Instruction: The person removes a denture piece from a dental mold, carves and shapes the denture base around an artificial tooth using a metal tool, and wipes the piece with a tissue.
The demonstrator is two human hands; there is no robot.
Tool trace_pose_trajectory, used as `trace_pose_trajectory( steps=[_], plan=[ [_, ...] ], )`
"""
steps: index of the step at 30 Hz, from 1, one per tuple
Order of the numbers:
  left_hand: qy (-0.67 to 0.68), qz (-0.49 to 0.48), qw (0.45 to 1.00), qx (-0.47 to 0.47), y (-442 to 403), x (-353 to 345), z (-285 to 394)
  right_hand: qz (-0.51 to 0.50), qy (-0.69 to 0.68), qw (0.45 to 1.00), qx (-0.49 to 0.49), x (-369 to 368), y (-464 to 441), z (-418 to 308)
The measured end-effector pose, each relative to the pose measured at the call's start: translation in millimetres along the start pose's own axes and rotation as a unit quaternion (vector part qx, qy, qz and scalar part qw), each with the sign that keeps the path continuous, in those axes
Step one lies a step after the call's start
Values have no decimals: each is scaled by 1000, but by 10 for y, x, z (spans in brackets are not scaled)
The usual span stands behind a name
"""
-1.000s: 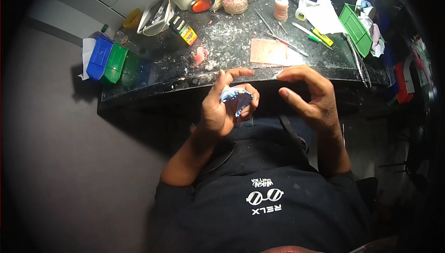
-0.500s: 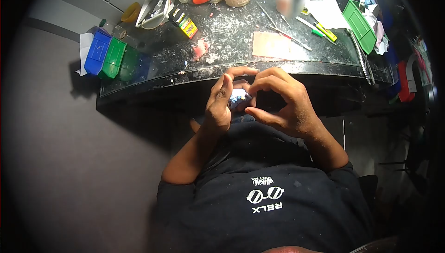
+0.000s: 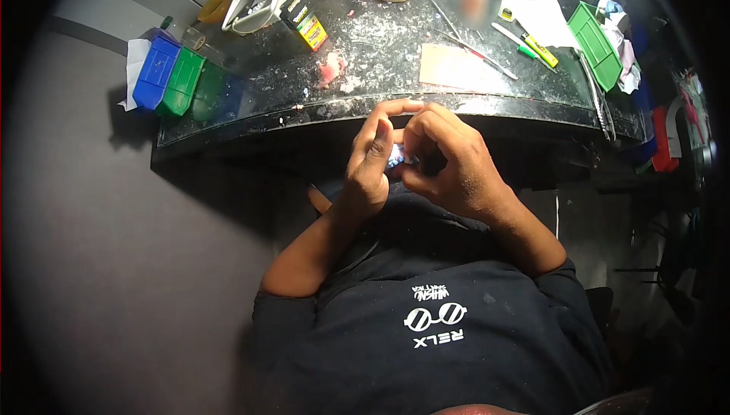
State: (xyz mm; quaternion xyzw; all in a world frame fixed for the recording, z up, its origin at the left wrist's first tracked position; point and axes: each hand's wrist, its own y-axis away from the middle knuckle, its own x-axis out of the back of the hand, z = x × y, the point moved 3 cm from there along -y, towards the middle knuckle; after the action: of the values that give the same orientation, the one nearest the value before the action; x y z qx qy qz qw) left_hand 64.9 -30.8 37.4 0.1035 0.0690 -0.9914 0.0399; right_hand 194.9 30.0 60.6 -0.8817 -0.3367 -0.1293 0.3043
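Note:
My left hand (image 3: 370,164) is closed around a small light-blue, tooth-shaped piece (image 3: 395,158), in front of the bench edge and above my lap. The fingers of both hands hide most of the piece. My right hand (image 3: 456,164) is beside it with curled fingers, thumb and fingertips at the right side of the blue piece. Whether these fingertips grip the piece is hidden.
The black dusty bench (image 3: 266,84) carries a pink sheet (image 3: 452,66), thin metal tools (image 3: 483,57), a pink lump (image 3: 331,70), a small box (image 3: 306,25), a yellow marker (image 3: 541,50) and a green tray (image 3: 595,46). Blue and green bins (image 3: 169,76) hang at left.
My right hand has come in from the right, and its fingers have closed in at the blue piece. The piece has turned and is now mostly covered. My left fingers have curled further over it.

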Motion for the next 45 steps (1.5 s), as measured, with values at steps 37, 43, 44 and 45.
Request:
trace_pose_trajectory(
  steps=[37, 43, 44, 45],
  plan=[
    [549, -18, 831, 94, 9, 70, -154, 100, 72, 991, 56, 90, 81, -25],
    [548, 6, 829, 110, 6, 64, -170, 115, 76, 989, 51, 144, 62, 13],
    [557, 13, 822, 115, 13, 66, -182, 123, 73, 989, 50, 151, 61, 22],
    [558, 14, 822, 118, 16, 58, -187, 123, 73, 989, 47, 153, 59, 30]
  ],
)
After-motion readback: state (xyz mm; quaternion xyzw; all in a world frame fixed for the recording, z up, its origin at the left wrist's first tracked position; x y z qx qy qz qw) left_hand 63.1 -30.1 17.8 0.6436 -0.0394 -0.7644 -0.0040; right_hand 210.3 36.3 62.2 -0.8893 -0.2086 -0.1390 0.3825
